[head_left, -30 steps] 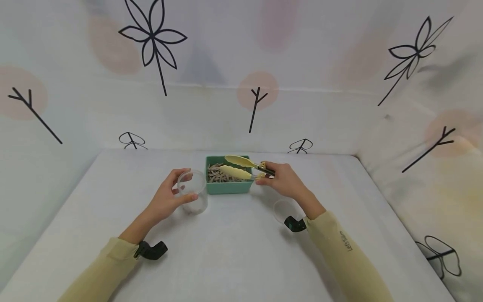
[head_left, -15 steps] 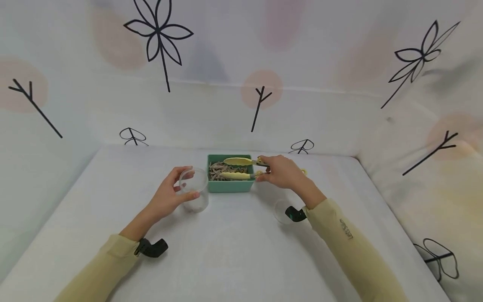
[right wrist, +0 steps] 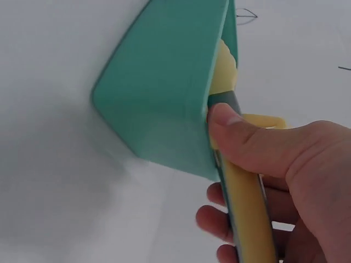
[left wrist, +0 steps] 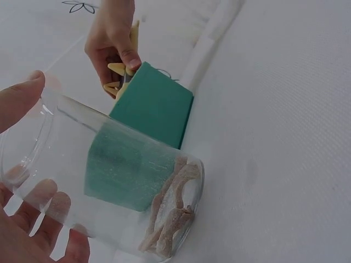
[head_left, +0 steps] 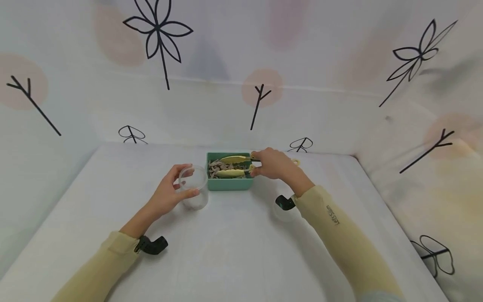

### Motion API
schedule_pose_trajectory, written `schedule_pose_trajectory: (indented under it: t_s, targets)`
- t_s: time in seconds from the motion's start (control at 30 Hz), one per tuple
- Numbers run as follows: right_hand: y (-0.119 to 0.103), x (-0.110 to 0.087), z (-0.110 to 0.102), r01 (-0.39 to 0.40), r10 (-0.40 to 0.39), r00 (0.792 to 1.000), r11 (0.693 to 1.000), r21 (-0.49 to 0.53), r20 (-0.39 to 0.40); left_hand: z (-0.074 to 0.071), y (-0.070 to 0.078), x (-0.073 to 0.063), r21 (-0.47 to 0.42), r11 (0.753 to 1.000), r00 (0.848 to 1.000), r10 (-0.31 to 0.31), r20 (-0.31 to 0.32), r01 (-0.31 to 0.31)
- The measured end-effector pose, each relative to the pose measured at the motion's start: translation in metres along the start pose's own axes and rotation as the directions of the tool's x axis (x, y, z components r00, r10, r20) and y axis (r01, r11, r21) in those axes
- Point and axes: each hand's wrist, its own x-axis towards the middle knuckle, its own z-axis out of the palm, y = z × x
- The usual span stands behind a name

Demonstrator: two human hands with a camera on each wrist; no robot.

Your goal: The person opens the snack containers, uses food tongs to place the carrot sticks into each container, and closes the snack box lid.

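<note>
White tabletop [head_left: 226,251], tongs [head_left: 235,159] in green box [head_left: 229,184]; jar [head_left: 196,202] (clear), held

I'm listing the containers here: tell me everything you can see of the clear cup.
The clear cup is round and see-through, apparently plastic, with an open, rimmed mouth. It seems upright on the white table, just left of the green box. The left hand grips it near the mouth. Brownish strips lie at its bottom.

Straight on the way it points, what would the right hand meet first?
The right hand would likely meet the box first, at the end nearest it; the tongs it grips reach inside. Any gap is unclear.
</note>
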Motion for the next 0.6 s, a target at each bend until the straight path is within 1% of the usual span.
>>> schedule_pose_trajectory:
  t_s: [0.1,0.2,0.37,0.6]
  targets:
    - [-0.001,0.001,0.005,0.016,-0.016,0.999,1.0,0.005,-0.04,-0.003,-0.001,-0.001,0.0,1.0,1.0,0.001,-0.006,-0.001]
    - [0.001,0.0,0.007,0.036,-0.036,0.996,0.999,-0.007,-0.083,-0.004,-0.001,0.001,0.002,1.0,1.0,0.007,-0.012,-0.007]
    - [0.003,-0.004,0.009,0.091,-0.094,0.984,0.995,-0.027,-0.153,-0.004,-0.003,0.002,-0.014,1.0,1.0,-0.004,-0.013,0.004]
    - [0.01,-0.009,0.013,0.121,-0.124,0.968,0.992,-0.026,-0.216,-0.004,-0.002,0.002,-0.027,1.0,1.0,-0.003,0.004,0.004]
